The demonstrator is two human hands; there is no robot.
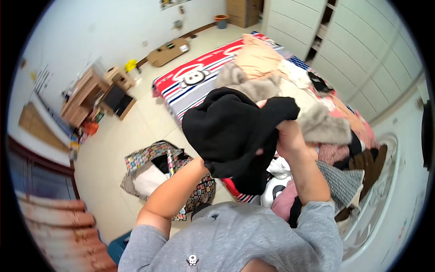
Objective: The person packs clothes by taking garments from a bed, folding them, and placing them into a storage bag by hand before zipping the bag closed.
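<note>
A bunched black garment [231, 127] hangs in front of me, held up over the near part of the bed. My right hand [287, 136] grips its right side, fingers wrapped into the cloth. My left hand reaches in from the lower left; the cloth covers it past the wrist [202, 167], so its fingers are hidden. Below my left forearm, a patterned storage bag [144, 158] lies open on the floor with white and dark cloth inside.
The bed [192, 77] holds a peach pillow [258, 56], grey fur pieces [324, 124] and piled clothes, including a grey knitted piece [342, 181]. White wardrobe doors [376, 50] stand behind. A flat cardboard piece [167, 52] and small wooden furniture [84, 97] are by the wall.
</note>
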